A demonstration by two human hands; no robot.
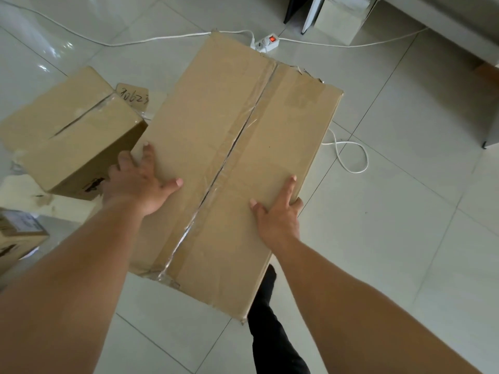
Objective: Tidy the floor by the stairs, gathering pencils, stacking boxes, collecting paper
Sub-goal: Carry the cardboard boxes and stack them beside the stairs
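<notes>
A large taped cardboard box point(229, 147) fills the middle of the view, held above the tiled floor. My left hand point(137, 182) grips its left edge, thumb on top and fingers curled around the side. Its right edge is clamped by my right hand point(279, 217), fingers spread on the top face. A smaller cardboard box point(70, 130) sits on the floor to the left, close beside the big one. Another small box point(16, 236) with a printed label lies at the far left edge. Loose paper point(27, 190) lies under and around the smaller boxes.
A white power strip point(267, 42) with a lit red switch lies behind the box, and its white cables point(348, 155) trail across the floor. A cardboard piece with handwritten numbers point(132, 94) lies at left. Furniture legs point(297, 9) stand at the back. My dark trouser leg point(272, 333) shows below.
</notes>
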